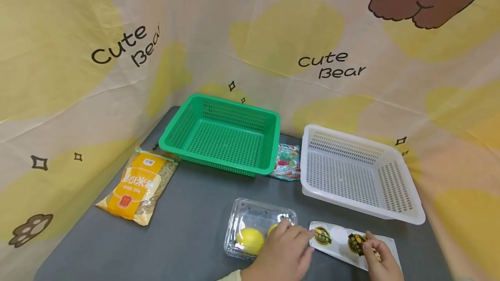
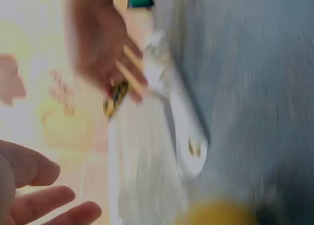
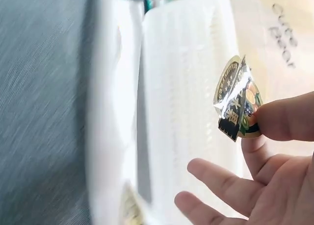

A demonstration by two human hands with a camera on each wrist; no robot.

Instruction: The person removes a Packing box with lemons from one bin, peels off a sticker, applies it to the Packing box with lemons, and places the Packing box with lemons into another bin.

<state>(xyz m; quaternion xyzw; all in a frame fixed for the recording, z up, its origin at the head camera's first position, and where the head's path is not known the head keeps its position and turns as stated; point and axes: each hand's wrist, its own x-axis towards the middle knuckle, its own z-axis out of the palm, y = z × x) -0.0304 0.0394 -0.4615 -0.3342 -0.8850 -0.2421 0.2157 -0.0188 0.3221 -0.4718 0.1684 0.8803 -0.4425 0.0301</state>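
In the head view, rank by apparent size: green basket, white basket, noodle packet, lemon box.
Green basket and white basket look about alike, the white one nearer the camera; I won't rank them.
Noodle packet.
Lemon box, partly behind the left hand.

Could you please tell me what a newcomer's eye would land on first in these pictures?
Probably the green basket and white basket side by side at the back of the grey table. Next, the near edge: the right hand pinches a gold-and-black sticker off a white sheet, beside a clear lemon box.
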